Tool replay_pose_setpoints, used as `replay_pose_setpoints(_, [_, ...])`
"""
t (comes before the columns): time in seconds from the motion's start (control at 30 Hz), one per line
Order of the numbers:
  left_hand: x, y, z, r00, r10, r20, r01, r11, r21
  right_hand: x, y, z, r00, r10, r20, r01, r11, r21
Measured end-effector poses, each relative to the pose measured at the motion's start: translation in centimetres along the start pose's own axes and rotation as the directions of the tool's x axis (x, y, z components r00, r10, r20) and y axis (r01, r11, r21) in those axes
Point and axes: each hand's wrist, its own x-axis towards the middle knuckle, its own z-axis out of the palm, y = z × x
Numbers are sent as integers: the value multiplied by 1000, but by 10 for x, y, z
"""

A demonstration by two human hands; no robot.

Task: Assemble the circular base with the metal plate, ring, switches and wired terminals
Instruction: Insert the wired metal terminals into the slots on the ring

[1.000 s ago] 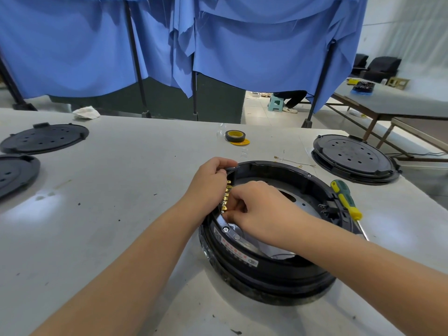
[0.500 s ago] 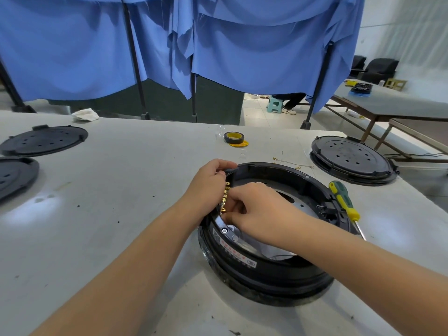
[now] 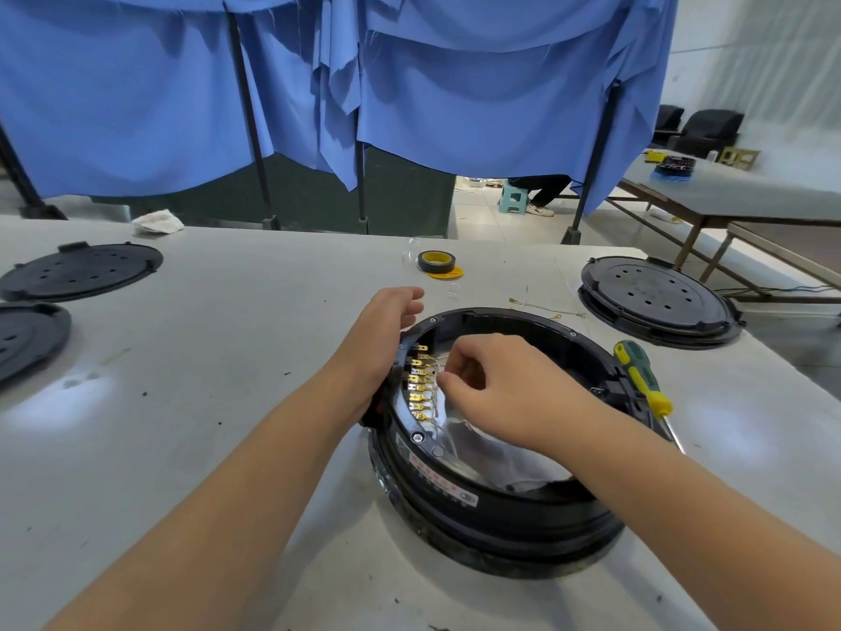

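A black circular base (image 3: 491, 507) lies on the grey table (image 3: 227, 403) in front of me, with a shiny metal plate (image 3: 459, 441) inside. A row of several brass terminals (image 3: 421, 387) runs along its inner left wall. My left hand (image 3: 377, 343) rests against the outside of the left rim, palm on the rim, fingers spread. My right hand (image 3: 496, 393) hovers inside the base just right of the terminals, fingers curled, thumb and forefinger pinched near the thin wires; whether it holds a wire is unclear.
A green-and-yellow screwdriver (image 3: 644, 380) rests on the base's right rim. A roll of tape (image 3: 437, 262) lies behind, loose wires (image 3: 546, 309) beside it. Black round covers sit at the right (image 3: 655, 300) and the left (image 3: 82, 271). Blue curtains hang behind the table.
My right hand has drawn back from the terminals toward the base's middle, uncovering the brass row. My left hand's fingers have lifted off the terminal block and opened along the rim.
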Motion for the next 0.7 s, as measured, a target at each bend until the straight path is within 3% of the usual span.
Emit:
replay_pose_setpoints(0.13, [0, 2, 1, 998, 54, -35, -57, 995, -83, 0, 0, 1, 1000, 13, -9, -14, 999, -34])
replay_pose_setpoints(0.37, [-3, 3, -3, 998, 21, -66, -35, 976, -213, -1, -6, 2, 1000, -27, 9, 27, 997, -67])
replay_pose_setpoints(0.7, [-2, 2, -1, 999, 53, 13, -50, 983, -175, 0, -9, 6, 998, -68, -13, 67, 994, -87])
